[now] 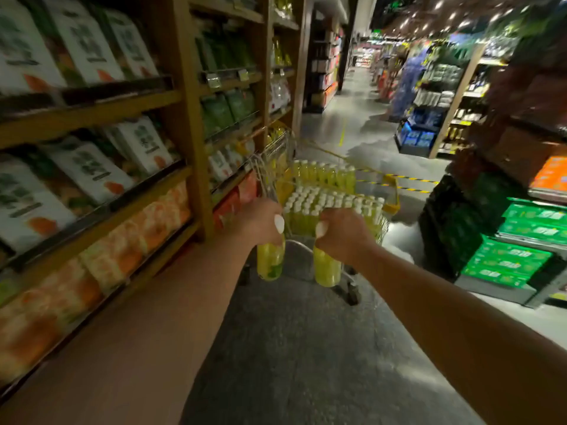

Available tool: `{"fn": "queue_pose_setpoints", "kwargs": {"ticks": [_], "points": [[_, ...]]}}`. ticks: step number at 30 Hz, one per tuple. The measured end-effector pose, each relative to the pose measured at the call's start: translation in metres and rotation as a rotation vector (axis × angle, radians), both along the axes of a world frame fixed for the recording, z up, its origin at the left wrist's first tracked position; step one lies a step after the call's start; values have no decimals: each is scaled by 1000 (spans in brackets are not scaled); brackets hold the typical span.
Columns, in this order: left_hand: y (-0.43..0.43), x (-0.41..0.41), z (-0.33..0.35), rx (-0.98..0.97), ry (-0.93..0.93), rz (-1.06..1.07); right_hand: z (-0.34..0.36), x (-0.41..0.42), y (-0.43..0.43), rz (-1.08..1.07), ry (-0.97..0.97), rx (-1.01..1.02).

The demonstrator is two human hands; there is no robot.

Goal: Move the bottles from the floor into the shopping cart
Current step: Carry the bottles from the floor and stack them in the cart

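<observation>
Your left hand (260, 220) is wrapped tight round the neck of a yellow-green bottle (270, 259) hanging below it. Your right hand (343, 233) grips a second bottle (327, 269) the same way. Both hang just short of the shopping cart (390, 191), already packed with white-capped bottles (331, 199).
</observation>
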State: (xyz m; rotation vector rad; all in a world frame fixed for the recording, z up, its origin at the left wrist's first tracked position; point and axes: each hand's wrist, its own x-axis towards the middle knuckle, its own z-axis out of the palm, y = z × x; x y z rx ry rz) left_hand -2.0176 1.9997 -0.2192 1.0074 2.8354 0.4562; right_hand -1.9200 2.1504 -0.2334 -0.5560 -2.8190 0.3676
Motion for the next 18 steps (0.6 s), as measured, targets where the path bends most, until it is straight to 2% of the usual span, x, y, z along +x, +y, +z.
{"fn": "queue_pose_setpoints", "kwargs": {"ticks": [9,18], "points": [[144,-87,13,102,-52,-41,17,-82,138,-64,25,8],[280,-225,12,-32,-1,-204,6,-207,243,-153,-8,-26]]}}
